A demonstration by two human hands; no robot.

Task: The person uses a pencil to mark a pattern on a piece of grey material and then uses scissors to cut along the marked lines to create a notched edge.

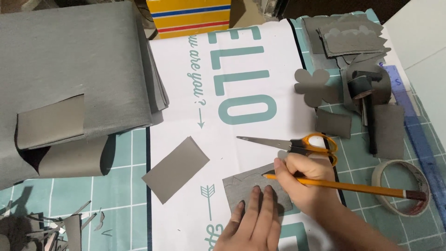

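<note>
Lying on the cutting mat (pixel 130 153): 1 pair of orange-handled scissors (pixel 297 145), 1 pencil (pixel 353 188), 1 tape roll (pixel 403 187), 1 blue ruler (pixel 420 139).

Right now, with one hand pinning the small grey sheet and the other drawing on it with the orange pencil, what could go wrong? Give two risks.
1. The left hand pins only the near edge of the small grey sheet; the far corner could slip or lift under the orange pencil, skewing the line.
2. The orange-handled scissors lie open right beside the right hand; a knuckle might catch the blades.
</note>
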